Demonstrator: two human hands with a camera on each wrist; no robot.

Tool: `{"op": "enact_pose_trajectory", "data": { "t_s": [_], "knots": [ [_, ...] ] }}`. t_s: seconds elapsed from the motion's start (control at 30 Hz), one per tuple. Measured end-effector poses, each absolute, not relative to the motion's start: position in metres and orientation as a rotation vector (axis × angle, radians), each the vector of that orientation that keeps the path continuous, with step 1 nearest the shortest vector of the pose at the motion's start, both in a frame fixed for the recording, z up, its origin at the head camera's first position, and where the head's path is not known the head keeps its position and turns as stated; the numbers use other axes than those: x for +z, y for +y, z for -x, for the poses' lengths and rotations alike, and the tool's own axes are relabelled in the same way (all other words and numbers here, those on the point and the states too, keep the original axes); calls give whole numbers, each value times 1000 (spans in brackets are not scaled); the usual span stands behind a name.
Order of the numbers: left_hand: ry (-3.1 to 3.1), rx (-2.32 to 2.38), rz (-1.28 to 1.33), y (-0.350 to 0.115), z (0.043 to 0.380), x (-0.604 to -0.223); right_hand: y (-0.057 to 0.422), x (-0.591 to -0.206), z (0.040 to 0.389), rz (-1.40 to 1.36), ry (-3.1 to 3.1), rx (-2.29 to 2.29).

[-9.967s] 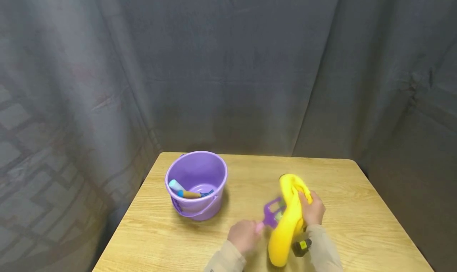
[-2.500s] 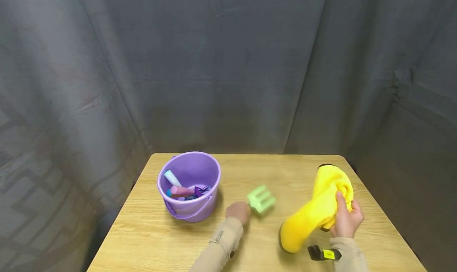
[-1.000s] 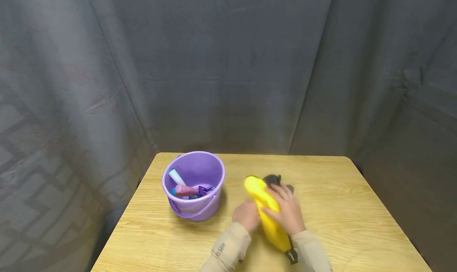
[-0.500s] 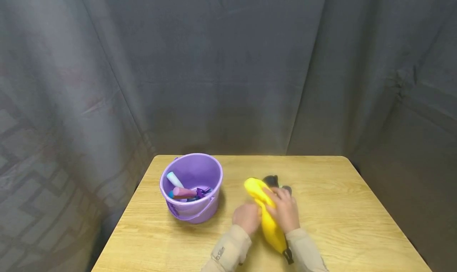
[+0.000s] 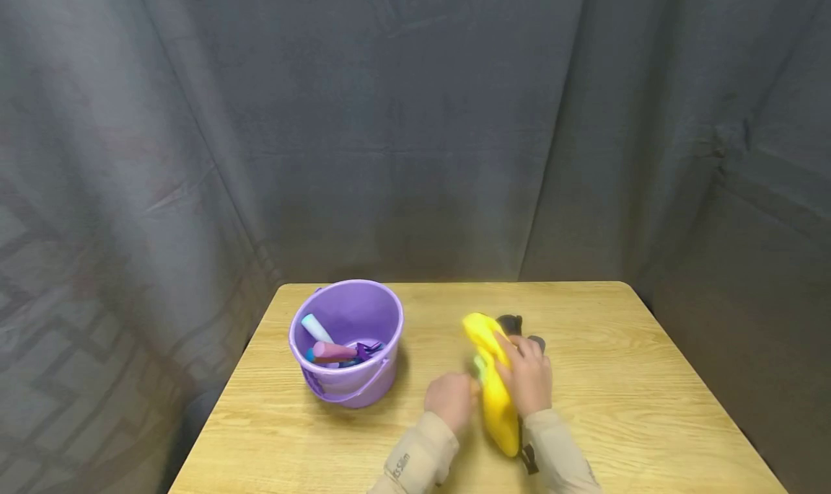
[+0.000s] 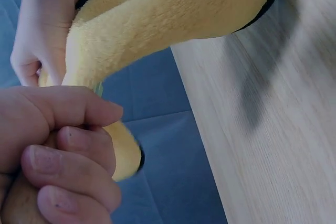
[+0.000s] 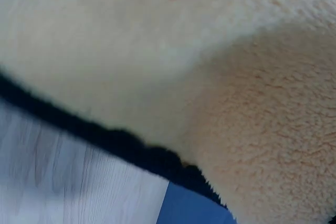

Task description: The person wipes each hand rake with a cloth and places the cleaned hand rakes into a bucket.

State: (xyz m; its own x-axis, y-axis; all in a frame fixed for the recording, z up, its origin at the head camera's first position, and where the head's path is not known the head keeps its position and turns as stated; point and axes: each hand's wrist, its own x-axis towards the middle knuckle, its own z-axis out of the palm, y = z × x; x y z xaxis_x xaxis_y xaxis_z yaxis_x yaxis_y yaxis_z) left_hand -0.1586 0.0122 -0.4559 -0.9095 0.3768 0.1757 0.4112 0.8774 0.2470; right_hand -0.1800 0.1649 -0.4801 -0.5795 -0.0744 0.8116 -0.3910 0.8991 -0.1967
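Observation:
My left hand (image 5: pixel 450 400) grips the handle of a small toy garden fork, its fingers curled round a brownish handle (image 6: pixel 22 203) in the left wrist view. Only a sliver of the green fork (image 5: pixel 480 365) head shows in the head view; the cloth covers the rest. A fluffy yellow towel (image 5: pixel 500 415) with dark edging is bunched in my right hand (image 5: pixel 531 378), which holds it against the fork. The same towel (image 7: pixel 236 103) fills most of the right wrist view, hiding the fingers there.
A purple bucket (image 5: pixel 347 393) stands on the left of the wooden table (image 5: pixel 617 378). Inside lie a light blue handle (image 5: pixel 316 328), a pink handle (image 5: pixel 334 351) and other small tools. Dark shapes (image 5: pixel 510 324) beyond the right hand are unclear.
The pink-handled purple tool has gone from the left hand into the bucket. The left hand has taken the green fork, and the towel has come over it. Lately the towel has shifted slightly right.

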Motion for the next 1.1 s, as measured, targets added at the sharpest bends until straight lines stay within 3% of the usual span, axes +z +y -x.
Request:
{"op": "enact_pose_trajectory", "data": {
  "t_s": [1.1],
  "knots": [
    [-2904,-443,627,8,146,-457,205,-484,173,33,-2249,620]
  ]
}}
